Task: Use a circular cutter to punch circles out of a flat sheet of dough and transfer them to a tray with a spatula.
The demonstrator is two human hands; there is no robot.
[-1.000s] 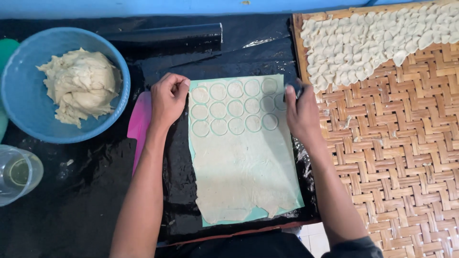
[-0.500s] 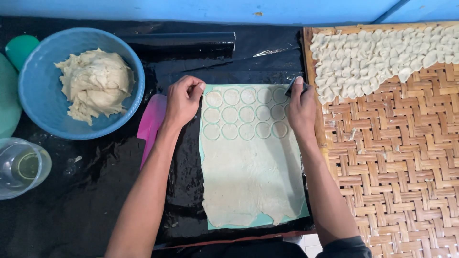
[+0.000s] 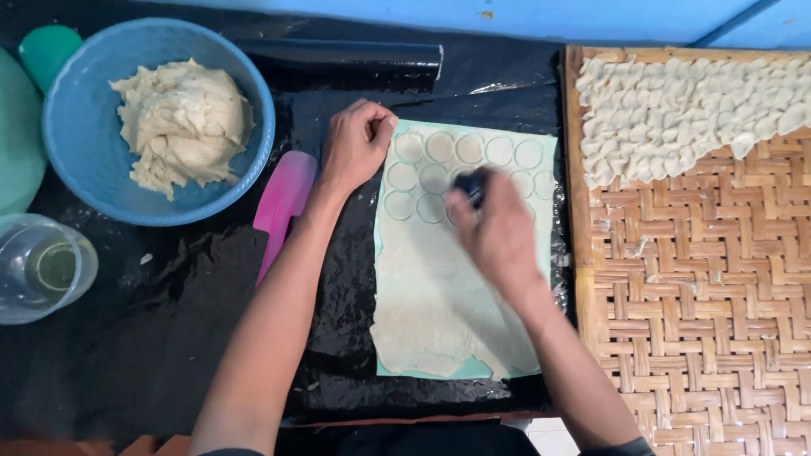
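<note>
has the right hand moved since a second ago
Yes. The right hand left the dough sheet's right edge and now sits over its cut circles, nearer the left hand.

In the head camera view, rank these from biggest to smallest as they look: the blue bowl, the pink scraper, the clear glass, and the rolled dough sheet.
1. Rolled dough sheet
2. Blue bowl
3. Pink plastic scraper and clear glass: look alike in size, and the frame edge cuts off the glass, so unranked.

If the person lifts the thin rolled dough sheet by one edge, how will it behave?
The dough sheet looks very thin and lies flat, so it would probably droop and stretch. The cut circles weaken its far end, so it may tear there. It probably weighs little.
</note>
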